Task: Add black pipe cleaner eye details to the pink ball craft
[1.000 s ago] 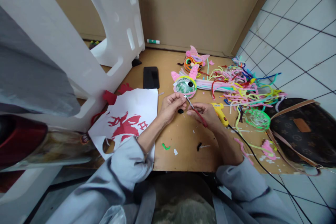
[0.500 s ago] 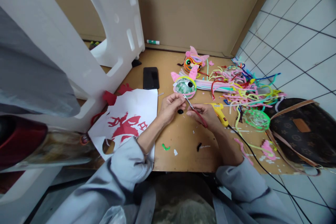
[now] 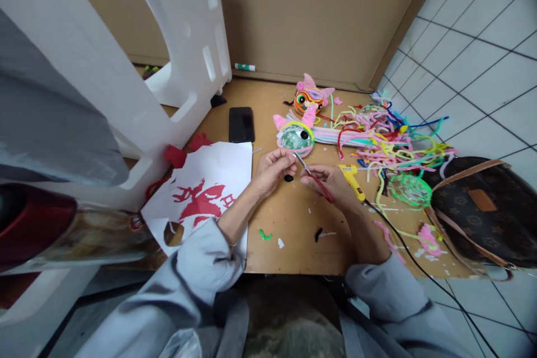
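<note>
Red-handled scissors (image 3: 307, 169) are gripped in my right hand (image 3: 331, 183), blades pointing up and left toward the other hand. My left hand (image 3: 273, 169) is closed in a pinch at the scissor tips; whatever is between its fingers is too small to make out. Just beyond both hands lies a round craft head (image 3: 296, 139) with pink ears, a yellow rim and one black eye. Under the left fingertips a small black disc (image 3: 288, 178) rests on the table. Behind it sits a finished-looking orange animal head (image 3: 309, 102) with pink ears.
A yellow glue gun (image 3: 353, 182) with a black cord lies right of my right hand. Tangled pipe cleaners (image 3: 390, 140), a green wire ball (image 3: 410, 190) and a brown bag (image 3: 482, 212) fill the right. Leftward are white paper (image 3: 232, 168) with red cutouts and a phone (image 3: 241, 125).
The scissors and my right hand have shifted very slightly, with the handles a little lower and to the right. My left hand stays almost in place.
</note>
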Motion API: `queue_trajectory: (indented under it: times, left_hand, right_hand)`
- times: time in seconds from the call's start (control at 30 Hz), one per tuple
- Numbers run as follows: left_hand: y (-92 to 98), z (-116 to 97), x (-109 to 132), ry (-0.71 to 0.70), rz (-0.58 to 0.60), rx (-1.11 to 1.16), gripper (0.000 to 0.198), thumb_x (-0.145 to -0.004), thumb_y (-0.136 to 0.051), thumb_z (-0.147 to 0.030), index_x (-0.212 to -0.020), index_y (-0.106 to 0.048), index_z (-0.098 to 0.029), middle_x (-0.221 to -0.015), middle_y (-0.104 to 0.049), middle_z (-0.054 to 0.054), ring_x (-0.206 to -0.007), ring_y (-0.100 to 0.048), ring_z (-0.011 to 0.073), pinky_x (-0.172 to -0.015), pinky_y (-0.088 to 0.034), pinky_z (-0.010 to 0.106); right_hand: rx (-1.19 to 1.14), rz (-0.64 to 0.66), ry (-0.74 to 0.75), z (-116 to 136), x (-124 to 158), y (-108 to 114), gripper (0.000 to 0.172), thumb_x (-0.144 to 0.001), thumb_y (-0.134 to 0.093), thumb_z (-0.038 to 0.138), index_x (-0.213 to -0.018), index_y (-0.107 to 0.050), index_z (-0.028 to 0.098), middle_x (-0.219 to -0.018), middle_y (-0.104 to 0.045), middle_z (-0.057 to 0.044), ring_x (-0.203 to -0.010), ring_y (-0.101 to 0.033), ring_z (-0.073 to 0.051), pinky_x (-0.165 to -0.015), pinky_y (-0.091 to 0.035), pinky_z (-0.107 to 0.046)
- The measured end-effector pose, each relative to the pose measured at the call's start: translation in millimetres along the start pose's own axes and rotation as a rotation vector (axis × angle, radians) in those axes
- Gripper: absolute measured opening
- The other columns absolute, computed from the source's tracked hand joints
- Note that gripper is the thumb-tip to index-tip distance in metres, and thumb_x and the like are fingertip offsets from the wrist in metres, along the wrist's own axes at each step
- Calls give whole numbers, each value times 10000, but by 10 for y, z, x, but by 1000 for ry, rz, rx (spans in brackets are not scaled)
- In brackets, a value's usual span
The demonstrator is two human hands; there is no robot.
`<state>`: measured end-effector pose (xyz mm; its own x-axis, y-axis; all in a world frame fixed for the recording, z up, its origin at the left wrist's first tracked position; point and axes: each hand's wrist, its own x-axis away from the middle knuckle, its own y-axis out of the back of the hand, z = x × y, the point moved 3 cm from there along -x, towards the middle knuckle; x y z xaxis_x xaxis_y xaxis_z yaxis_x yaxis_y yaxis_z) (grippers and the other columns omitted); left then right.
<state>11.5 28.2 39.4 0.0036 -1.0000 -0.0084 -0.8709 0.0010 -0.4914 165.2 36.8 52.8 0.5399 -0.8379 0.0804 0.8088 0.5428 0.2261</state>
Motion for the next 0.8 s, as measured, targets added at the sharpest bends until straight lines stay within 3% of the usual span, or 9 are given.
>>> queue_trajectory:
  times: [0.23, 0.8]
  left_hand:
    - [57, -11, -19, 100, 114, -57, 332, -581, -833, -349, -690, -641, -101, -656, -660, 21, -515, -577, 64, -509, -467, 184]
    - [129, -31, -15, 231, 157, -123, 272, -592, -827, -297, -679, -654, -105, -643, -667, 31, -513, -582, 70, -491, -484, 179]
  right_hand:
    - [62, 116, -40, 79, 44, 98, 469, -632, -725, 581, -772, -617, 147, -519, -378, 77, -453, -293, -44, -445, -214, -204]
    - [184, 161, 2, 88, 21, 136, 453, -639, -717, 582, -700, -614, 145, -529, -399, 63, -479, -326, -56, -460, -243, -215]
